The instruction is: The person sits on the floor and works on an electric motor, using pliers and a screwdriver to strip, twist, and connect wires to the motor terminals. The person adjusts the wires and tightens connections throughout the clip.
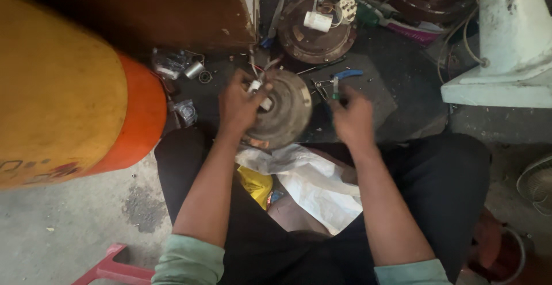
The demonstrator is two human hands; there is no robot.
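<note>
Round grey motor housing [283,115], dusty metal disc shape, sits tilted on the dark floor mat [379,98] just ahead of the person's knees, above a white plastic bag [313,184]. Left hand [240,104] rests on its left rim, fingers curled around a small white part with wires [256,85] at the hub. Right hand [352,115] is just right of the housing, apart from it, fingers clenched on a small green-handled tool [335,88]; the tip is blurred, kind unclear. Housing looks heavy, rigid, probably greasy; best gripped by the outer rim with a full hand, since the thin wires at the hub look fragile and shouldn't take load. A second, browner motor disc [313,29] with a white cylinder capacitor [318,21] lies farther back, blue-handled pliers [339,78] between the two. Big yellow-orange cylinder [75,95] fills the left side, a white fan base [512,43] at right. Underside of the housing is hidden, left fingertips are blurred, and clutter at top is too dark to sort.
</note>
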